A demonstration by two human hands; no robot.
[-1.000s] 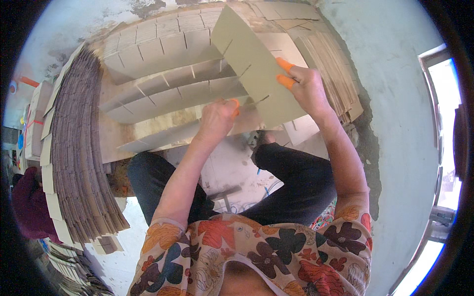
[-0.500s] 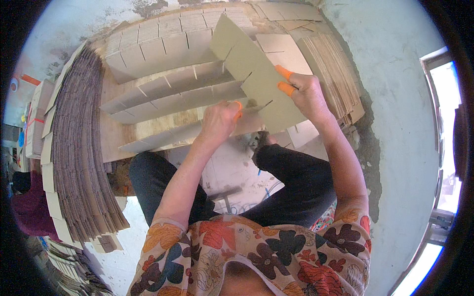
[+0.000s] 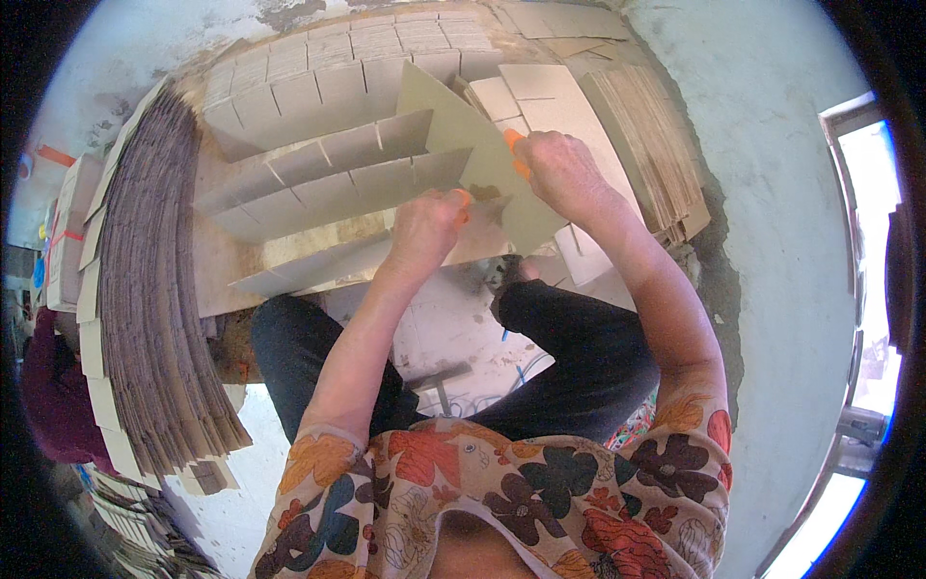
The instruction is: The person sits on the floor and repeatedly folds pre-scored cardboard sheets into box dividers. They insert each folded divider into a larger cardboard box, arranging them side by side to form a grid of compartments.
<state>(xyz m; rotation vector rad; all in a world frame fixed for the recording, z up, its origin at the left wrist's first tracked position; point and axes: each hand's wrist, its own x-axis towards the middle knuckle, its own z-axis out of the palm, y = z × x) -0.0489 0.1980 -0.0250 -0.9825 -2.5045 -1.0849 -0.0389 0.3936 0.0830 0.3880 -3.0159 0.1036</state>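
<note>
My right hand (image 3: pixel 569 179), orange covers on its fingertips, is closed on the right edge of a slotted cardboard divider (image 3: pixel 458 130). That divider stands crosswise at the right ends of three long slotted strips. The far strip (image 3: pixel 323 159) and middle strip (image 3: pixel 338 190) stand on edge, side by side. My left hand (image 3: pixel 427 232), also with orange fingertip covers, is pinched on the near strip (image 3: pixel 323 265) close to its right end. Its fingertips are partly hidden. Whether the divider's slots are seated on the strips I cannot tell.
A row of stacked slotted cardboard (image 3: pixel 289 92) lines the board's back. Flat pieces (image 3: pixel 545 96) and another stack (image 3: pixel 646 145) lie to the right. A tall curved stack (image 3: pixel 159 280) stands at left. Below lies a hammer-like tool (image 3: pixel 442 381). A person in maroon (image 3: pixel 60 396) is far left.
The crosswise divider has come down and slightly left toward the strips. My right hand has moved left with it, while my left hand has shifted only slightly.
</note>
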